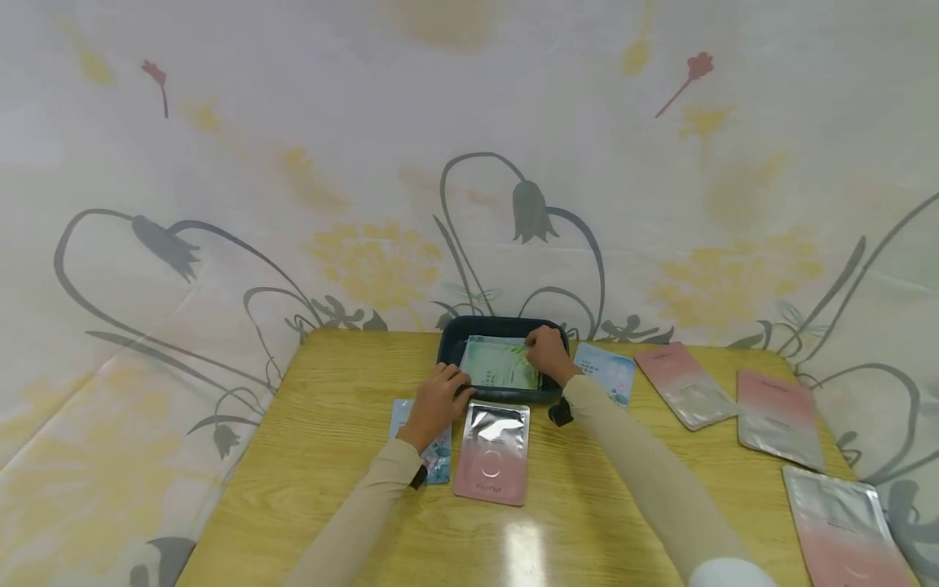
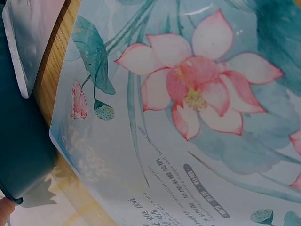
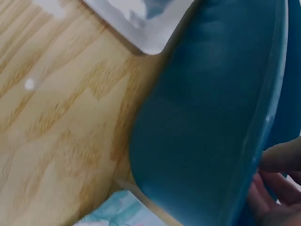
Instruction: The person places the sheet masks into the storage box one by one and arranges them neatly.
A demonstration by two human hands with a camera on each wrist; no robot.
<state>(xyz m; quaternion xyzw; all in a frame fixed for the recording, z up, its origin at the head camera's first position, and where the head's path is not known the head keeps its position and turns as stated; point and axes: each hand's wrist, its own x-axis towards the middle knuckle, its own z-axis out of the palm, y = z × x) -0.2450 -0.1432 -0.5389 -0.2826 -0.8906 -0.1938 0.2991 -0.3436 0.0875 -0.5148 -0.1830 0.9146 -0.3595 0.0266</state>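
Observation:
A dark teal tray [image 1: 506,395] stands at the back middle of the table, with a pale green face mask packet [image 1: 499,363] lying in it. My left hand [image 1: 436,403] holds the tray's front left rim; only a fingertip [image 2: 4,209] by the rim shows in the left wrist view. Reaching over the tray's right side, my right hand [image 1: 550,355] pinches the green packet near its upper right edge. Its curled fingers [image 3: 282,188] appear past the rim in the right wrist view, where the packet is mostly hidden. A blue lotus-print packet [image 2: 197,89] lies under my left wrist.
In front of the tray lies a pink and silver packet [image 1: 491,456]. Right of the tray is another blue packet [image 1: 612,371], partly behind my right forearm. Further right lie three more pink and silver packets [image 1: 781,416]. A flower-print cloth [image 1: 477,244] hangs behind the table.

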